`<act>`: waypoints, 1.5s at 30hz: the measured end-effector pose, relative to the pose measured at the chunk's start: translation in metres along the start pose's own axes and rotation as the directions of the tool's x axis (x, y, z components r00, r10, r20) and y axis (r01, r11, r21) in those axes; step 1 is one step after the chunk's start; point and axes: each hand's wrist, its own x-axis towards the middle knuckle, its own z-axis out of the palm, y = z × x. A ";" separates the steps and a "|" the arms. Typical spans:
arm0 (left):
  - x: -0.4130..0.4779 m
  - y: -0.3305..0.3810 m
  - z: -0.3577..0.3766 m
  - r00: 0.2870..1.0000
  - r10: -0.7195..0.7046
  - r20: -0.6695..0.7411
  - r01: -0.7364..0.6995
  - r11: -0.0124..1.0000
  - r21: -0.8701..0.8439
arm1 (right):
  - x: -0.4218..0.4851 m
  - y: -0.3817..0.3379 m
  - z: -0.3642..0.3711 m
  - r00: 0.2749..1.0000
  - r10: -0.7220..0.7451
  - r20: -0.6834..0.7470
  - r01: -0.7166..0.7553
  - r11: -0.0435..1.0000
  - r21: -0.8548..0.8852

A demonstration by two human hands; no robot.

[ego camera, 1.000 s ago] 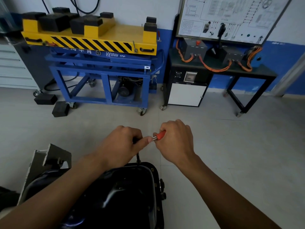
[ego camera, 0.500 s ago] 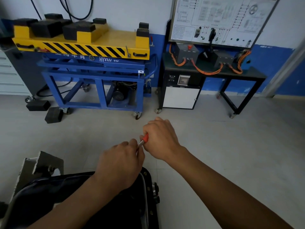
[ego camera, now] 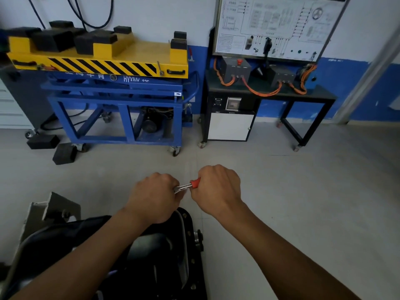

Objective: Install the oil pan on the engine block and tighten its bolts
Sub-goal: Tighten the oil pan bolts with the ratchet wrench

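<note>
The black oil pan [ego camera: 151, 252] lies on the engine block at the bottom left, its bolted flange [ego camera: 192, 245] along the right edge. A ratchet wrench [ego camera: 188, 185] with a red handle and a steel shaft runs between my two hands above the pan's far corner. My right hand [ego camera: 216, 189] grips the red handle. My left hand [ego camera: 153, 198] is curled over the wrench's head end, which it hides along with the bolt below. A grey metal bracket [ego camera: 49, 211] of the engine stand shows at the left.
A yellow and blue lift cart [ego camera: 112, 87] with black rubber blocks stands at the back left. A black trainer bench [ego camera: 266, 98] with orange cables and a wiring board stands at the back right. Two loose black blocks [ego camera: 54, 148] lie on the grey floor.
The view shifted slightly. My right hand swung the red handle back and forth, while my left hand stayed over the wrench's head at the pan's far corner.
</note>
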 end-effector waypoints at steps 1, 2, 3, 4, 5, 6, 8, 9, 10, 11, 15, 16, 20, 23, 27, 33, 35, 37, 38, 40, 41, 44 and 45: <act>-0.001 -0.001 -0.001 1.000 0.022 0.015 -0.021 0.998 -0.056 | 0.001 -0.001 -0.003 1.000 -0.009 0.004 0.009 1.000 0.003; -0.001 -0.003 -0.004 0.998 0.049 0.043 -0.042 0.990 -0.131 | 0.002 -0.003 -0.006 1.000 -0.015 0.006 0.015 1.000 0.012; 0.001 -0.005 -0.007 0.994 0.078 0.079 -0.060 0.976 -0.211 | 0.005 -0.004 -0.010 1.000 -0.023 0.010 0.023 1.000 0.019; 0.003 -0.008 -0.010 0.989 0.106 0.104 -0.073 0.957 -0.281 | 0.009 -0.006 -0.013 0.999 -0.035 0.015 0.035 0.999 0.013; 0.004 -0.010 -0.014 0.986 0.124 0.114 -0.080 0.940 -0.331 | 0.013 -0.008 -0.015 0.999 -0.053 0.015 0.053 0.999 -0.002; 0.005 -0.012 -0.018 0.986 0.124 0.110 -0.075 0.926 -0.370 | 0.018 -0.011 -0.018 0.998 -0.070 0.006 0.070 0.997 -0.016; 0.008 -0.017 -0.029 0.994 0.083 0.076 -0.040 0.891 -0.452 | 0.027 -0.022 -0.026 0.995 -0.090 -0.039 0.090 0.996 -0.001; 0.009 -0.022 -0.036 0.996 0.053 0.068 -0.012 0.864 -0.503 | 0.032 -0.027 -0.030 0.994 -0.091 -0.063 0.093 0.995 0.030; 0.009 -0.028 -0.045 0.997 0.029 0.068 0.013 0.836 -0.549 | 0.036 -0.032 -0.033 0.992 -0.089 -0.084 0.094 0.993 0.068; 0.009 -0.035 -0.054 0.998 0.019 0.065 0.022 0.814 -0.581 | 0.039 -0.037 -0.035 0.991 -0.087 -0.103 0.098 0.990 0.101; 0.001 -0.054 -0.072 0.995 0.066 0.079 -0.013 0.845 -0.534 | 0.042 -0.048 -0.027 0.989 -0.104 -0.105 0.118 0.984 0.135; -0.002 -0.057 -0.071 0.993 0.079 0.087 -0.024 0.863 -0.505 | 0.041 -0.051 -0.023 0.989 -0.112 -0.095 0.124 0.984 0.129; -0.010 -0.069 -0.067 0.986 0.109 0.128 -0.022 0.837 -0.547 | 0.039 -0.055 -0.011 0.992 -0.106 -0.075 0.114 0.986 0.121; -0.008 -0.073 -0.066 0.980 0.096 0.176 0.042 0.760 -0.649 | 0.041 -0.054 -0.007 0.995 -0.088 -0.055 0.094 0.988 0.124; -0.001 -0.075 -0.059 0.972 0.118 0.204 0.073 0.671 -0.738 | 0.041 -0.046 -0.004 0.995 -0.061 -0.075 0.070 0.989 0.128; 0.006 -0.071 -0.047 0.957 0.146 0.252 0.101 0.644 -0.759 | 0.039 -0.034 0.003 0.997 -0.024 -0.075 0.030 0.996 0.084; 0.007 -0.070 -0.045 0.953 0.154 0.259 0.097 0.656 -0.748 | 0.038 -0.031 0.006 0.997 -0.016 -0.077 0.023 0.996 0.087; 0.007 -0.070 -0.044 0.951 0.161 0.265 0.091 0.674 -0.733 | 0.036 -0.029 0.010 0.997 -0.018 -0.069 0.025 0.995 0.098; 0.006 -0.071 -0.044 0.951 0.162 0.263 0.085 0.680 -0.729 | 0.036 -0.029 0.012 0.998 -0.020 -0.064 0.027 0.994 0.109; 0.005 -0.073 -0.044 0.955 0.163 0.247 0.072 0.682 -0.728 | 0.036 -0.030 0.015 0.998 -0.024 -0.062 0.032 0.991 0.132; 0.004 -0.075 -0.044 0.957 0.162 0.240 0.068 0.681 -0.729 | 0.036 -0.032 0.016 0.998 -0.025 -0.060 0.033 0.990 0.139; 0.000 -0.077 -0.044 0.959 0.159 0.236 0.069 0.675 -0.734 | 0.035 -0.035 0.018 0.999 -0.030 -0.045 0.036 0.989 0.141; -0.001 -0.077 -0.043 0.960 0.152 0.236 0.075 0.673 -0.736 | 0.035 -0.036 0.019 0.999 -0.031 -0.036 0.036 0.990 0.136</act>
